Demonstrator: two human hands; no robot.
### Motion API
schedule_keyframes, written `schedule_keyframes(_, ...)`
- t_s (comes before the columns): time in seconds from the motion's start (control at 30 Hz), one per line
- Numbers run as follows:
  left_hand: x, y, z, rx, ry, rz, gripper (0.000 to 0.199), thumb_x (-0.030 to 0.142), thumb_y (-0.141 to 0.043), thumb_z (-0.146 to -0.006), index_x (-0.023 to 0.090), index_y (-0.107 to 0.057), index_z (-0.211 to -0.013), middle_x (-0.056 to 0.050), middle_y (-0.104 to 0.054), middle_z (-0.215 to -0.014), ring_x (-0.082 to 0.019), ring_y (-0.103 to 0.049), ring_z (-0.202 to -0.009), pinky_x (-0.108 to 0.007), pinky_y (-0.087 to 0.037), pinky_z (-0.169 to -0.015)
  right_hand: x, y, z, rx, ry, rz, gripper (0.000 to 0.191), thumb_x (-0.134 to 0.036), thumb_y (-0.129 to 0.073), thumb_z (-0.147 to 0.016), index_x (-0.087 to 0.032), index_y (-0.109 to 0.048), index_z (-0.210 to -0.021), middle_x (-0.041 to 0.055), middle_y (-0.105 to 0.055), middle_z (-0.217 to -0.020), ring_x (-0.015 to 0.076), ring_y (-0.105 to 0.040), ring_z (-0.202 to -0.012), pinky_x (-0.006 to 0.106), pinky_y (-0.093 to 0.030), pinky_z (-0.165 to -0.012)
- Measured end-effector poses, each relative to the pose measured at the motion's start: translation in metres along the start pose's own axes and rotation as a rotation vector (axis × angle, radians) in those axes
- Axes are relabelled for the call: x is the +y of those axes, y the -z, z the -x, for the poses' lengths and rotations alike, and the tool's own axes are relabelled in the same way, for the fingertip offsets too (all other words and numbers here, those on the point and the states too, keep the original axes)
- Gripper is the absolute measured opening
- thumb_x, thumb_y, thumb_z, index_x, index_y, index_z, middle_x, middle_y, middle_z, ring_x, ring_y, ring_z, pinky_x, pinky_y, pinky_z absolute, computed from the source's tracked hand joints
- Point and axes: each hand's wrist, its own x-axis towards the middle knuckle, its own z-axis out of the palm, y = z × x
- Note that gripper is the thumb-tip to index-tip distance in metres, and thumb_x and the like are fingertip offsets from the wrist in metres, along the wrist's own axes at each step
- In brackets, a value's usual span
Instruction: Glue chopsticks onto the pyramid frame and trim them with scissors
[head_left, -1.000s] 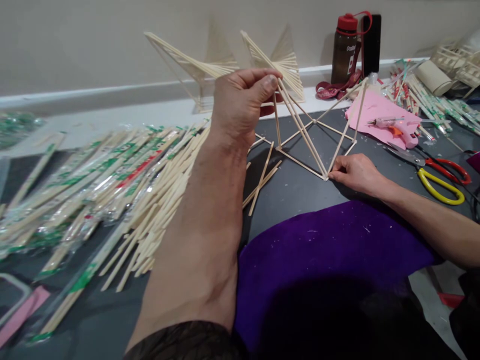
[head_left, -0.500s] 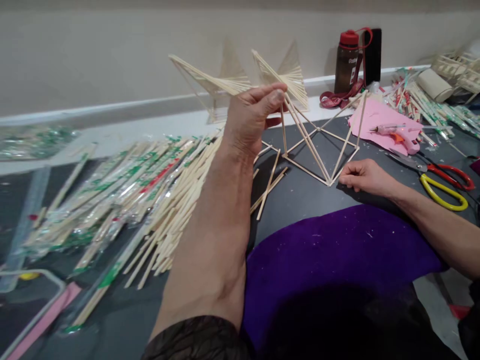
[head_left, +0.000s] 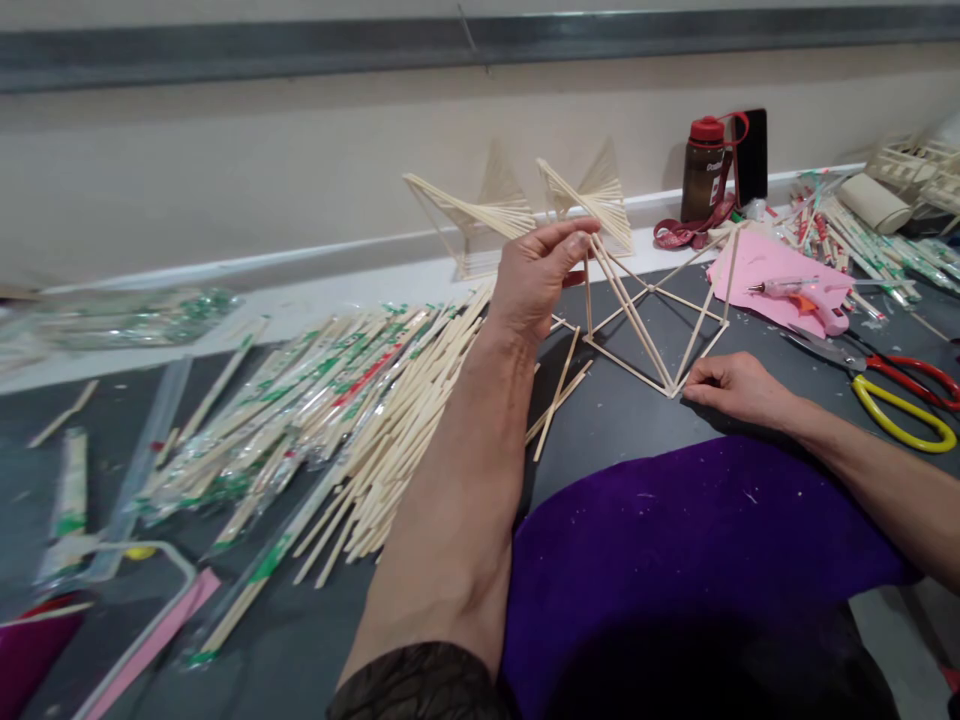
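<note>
A frame of thin wooden chopsticks [head_left: 630,368] stands on the dark grey table, its sticks meeting at glued-looking corners. My left hand [head_left: 536,275] is raised and pinches the upper end of sticks at the frame's left peak; its fingertips partly hide that joint. Low at the front corner, my right hand [head_left: 739,390] rests on the table with curled fingers closed at the joint. Left of the frame, a few loose chopsticks [head_left: 559,395] lie crossed. Behind my left hand stand two finished-looking stick structures [head_left: 480,210] with fanned, twisted surfaces.
Many bare chopsticks [head_left: 405,440] and wrapped chopsticks [head_left: 300,390] spread leftward. On the right lie a pink glue gun [head_left: 814,300] on pink sheet [head_left: 750,265] and scissors [head_left: 904,400] with red and yellow handles. A bottle [head_left: 703,175] stands by the wall; purple cloth [head_left: 675,520] is in front.
The camera view has shifted up and left, so everything sits lower and further right. Both hands keep about the same places on the frame.
</note>
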Motion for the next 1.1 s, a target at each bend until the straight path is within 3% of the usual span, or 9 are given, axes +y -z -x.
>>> schedule_keyframes(0.53,0.003,0.001,0.0,-0.04,-0.011,-0.047,0.03,0.046,-0.072,-0.083,0.022,-0.076,-0.099,-0.006,-0.076,-0.1,-0.019,-0.068,-0.094,-0.028,-0.055,-0.072,-0.001,0.0,0.0,0.006,-0.002,0.038,0.018,-0.03,-0.059,-0.087,-0.019,-0.07,-0.078,0.001,-0.069,-0.073,0.0139,-0.059,-0.067,0.027,-0.039,-0.063)
schedule_keyframes(0.83,0.006,0.001,0.002,-0.042,0.035,-0.013,0.047,0.061,-0.07,-0.082,0.022,-0.073,-0.109,-0.008,-0.075,-0.104,-0.023,-0.069,-0.104,-0.036,-0.057,-0.082,-0.002,0.001,0.001,-0.007,-0.019,0.035,0.017,-0.028,-0.059,-0.087,-0.018,-0.068,-0.077,0.0019,-0.068,-0.075,0.0139,-0.058,-0.067,0.027,-0.039,-0.064)
schedule_keyframes(0.93,0.006,0.008,0.002,-0.037,0.054,-0.009,0.046,0.057,-0.075,-0.079,0.022,-0.072,-0.109,-0.008,-0.075,-0.106,-0.024,-0.069,-0.105,-0.037,-0.058,-0.081,-0.002,0.0,0.001,-0.004,-0.013,0.039,0.017,-0.027,-0.058,-0.087,-0.018,-0.068,-0.076,0.0011,-0.067,-0.073,0.0134,-0.058,-0.066,0.027,-0.038,-0.063)
schedule_keyframes(1.0,0.01,0.016,0.001,0.02,0.06,-0.024,0.041,0.049,-0.08,-0.075,0.022,-0.072,-0.105,-0.007,-0.075,-0.105,-0.022,-0.07,-0.102,-0.034,-0.058,-0.077,-0.001,0.0,0.001,-0.002,0.005,0.042,0.017,-0.026,-0.058,-0.087,-0.018,-0.068,-0.076,0.0008,-0.067,-0.072,0.0134,-0.058,-0.065,0.026,-0.037,-0.062)
schedule_keyframes(1.1,0.022,0.025,0.002,0.199,0.037,-0.054,0.025,0.041,-0.079,-0.076,0.024,-0.07,-0.091,-0.003,-0.075,-0.09,-0.018,-0.071,-0.088,-0.029,-0.057,-0.067,0.0,0.0,0.002,0.001,0.034,0.051,0.016,-0.027,-0.059,-0.087,-0.019,-0.07,-0.078,0.0008,-0.068,-0.072,0.0139,-0.059,-0.065,0.026,-0.037,-0.062)
